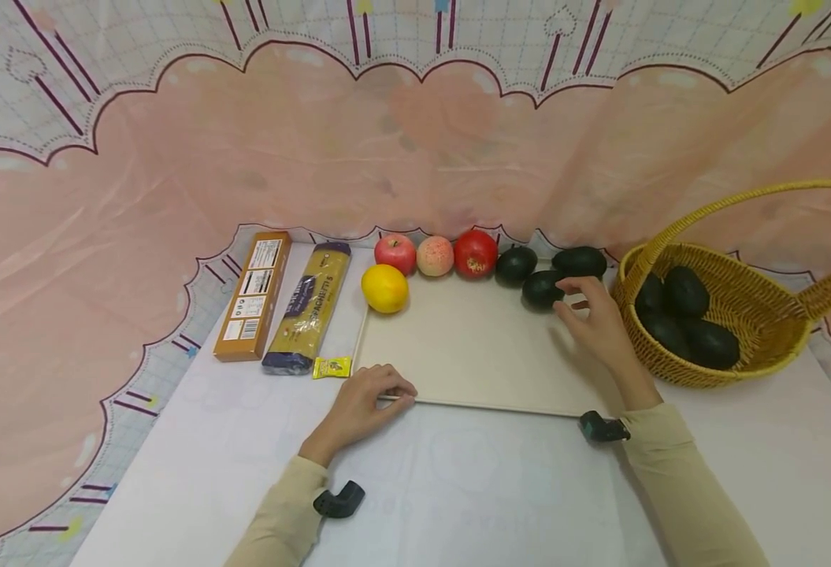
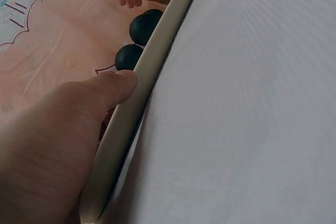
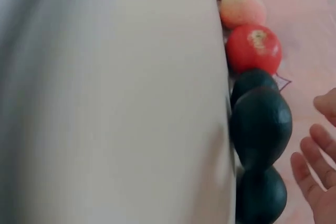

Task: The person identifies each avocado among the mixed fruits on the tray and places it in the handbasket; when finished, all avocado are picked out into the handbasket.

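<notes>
My right hand [image 1: 591,321] is held over the right side of a cream board [image 1: 472,354], thumb and fingers spread apart with nothing between them. Its fingertips are close to a dark green avocado [image 1: 541,290]. Two more avocados, one to the left [image 1: 516,266] and one behind [image 1: 580,261], lie at the board's far edge. In the right wrist view, the fingers [image 3: 314,163] stand apart beside the avocados [image 3: 261,128]. My left hand [image 1: 369,398] rests at the board's near left edge, with the thumb [image 2: 122,83] lying along the rim. Its other fingers are mostly hidden in the left wrist view.
A wicker basket [image 1: 777,358] with several avocados [image 1: 686,292] stands at right. Along the board's back are a red apple [image 1: 395,253], a peach [image 1: 435,256] and a red round fruit [image 1: 476,253]; a lemon [image 1: 384,288] lies nearer. Spaghetti [image 1: 310,309], a box [image 1: 254,296] and a yellow packet [image 1: 332,367] lie left.
</notes>
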`<state>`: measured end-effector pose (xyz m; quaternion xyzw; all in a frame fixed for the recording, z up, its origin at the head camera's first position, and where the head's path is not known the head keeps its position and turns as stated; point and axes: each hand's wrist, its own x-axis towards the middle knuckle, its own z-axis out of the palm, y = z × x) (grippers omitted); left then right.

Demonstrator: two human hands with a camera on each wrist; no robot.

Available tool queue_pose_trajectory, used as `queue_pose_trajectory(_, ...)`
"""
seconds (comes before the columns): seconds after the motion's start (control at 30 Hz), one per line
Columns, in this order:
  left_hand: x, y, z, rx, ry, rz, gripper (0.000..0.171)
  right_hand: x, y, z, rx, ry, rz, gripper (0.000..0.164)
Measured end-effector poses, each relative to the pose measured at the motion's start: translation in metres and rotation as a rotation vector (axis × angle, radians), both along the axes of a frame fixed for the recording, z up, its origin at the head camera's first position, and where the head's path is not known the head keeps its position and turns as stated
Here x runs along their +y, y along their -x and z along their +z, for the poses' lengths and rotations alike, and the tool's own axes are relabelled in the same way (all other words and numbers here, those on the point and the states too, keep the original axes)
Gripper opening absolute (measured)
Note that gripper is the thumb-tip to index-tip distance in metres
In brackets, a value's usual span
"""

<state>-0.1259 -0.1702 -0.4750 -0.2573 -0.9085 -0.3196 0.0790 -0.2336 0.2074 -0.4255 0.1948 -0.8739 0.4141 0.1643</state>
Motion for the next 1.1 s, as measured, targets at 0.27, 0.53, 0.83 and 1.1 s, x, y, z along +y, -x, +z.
queue_pose_trajectory(0.27, -0.001, 0.0, 0.0, 0.024, -0.004, -0.004, 0.011, -0.004, 0.018, 0.005, -0.045, -0.157, 0.073, 0.039)
queue_pose_trajectory(0.53, -0.001, 0.001, -0.003, 0.031, -0.005, -0.015, 0.01, -0.005, 0.032, 0.001, -0.036, -0.293, 0.106, 0.06)
queue_pose_trajectory(0.83, 0.0, 0.0, -0.001, 0.012, 0.004, -0.005, 0.01, -0.007, 0.039, 0.002, -0.081, -0.386, 0.056, 0.061)
queue_pose_trajectory(1.1, 0.0, 0.0, -0.001, -0.011, 0.01, 0.007, 0.011, -0.01, 0.028, 0.007, -0.27, -0.353, -0.04, 0.068)
